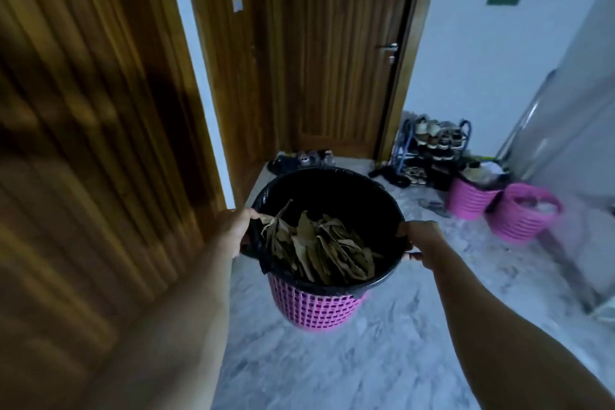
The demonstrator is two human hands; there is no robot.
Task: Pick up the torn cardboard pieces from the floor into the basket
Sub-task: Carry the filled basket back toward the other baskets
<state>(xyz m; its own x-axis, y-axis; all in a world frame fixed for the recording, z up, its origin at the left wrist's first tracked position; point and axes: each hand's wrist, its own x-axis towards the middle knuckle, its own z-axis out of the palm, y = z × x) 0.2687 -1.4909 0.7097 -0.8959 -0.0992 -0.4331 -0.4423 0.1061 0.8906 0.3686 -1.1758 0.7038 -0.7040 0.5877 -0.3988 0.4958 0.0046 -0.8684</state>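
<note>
A pink perforated basket (312, 308) lined with a black bag is held up off the marble floor, in the middle of the view. Several torn brown cardboard pieces (321, 248) lie piled inside it. My left hand (234, 228) grips the rim on the basket's left side. On the right side, my right hand (424, 241) grips the opposite rim. No cardboard shows on the floor in view.
A wooden door (83, 143) stands close on the left, and a shut wooden door (319, 53) is ahead with shoes at its foot. A shoe rack (432, 150) and two pink baskets (469, 198) (522, 215) sit at the right. A grey appliance (572, 116) fills the far right.
</note>
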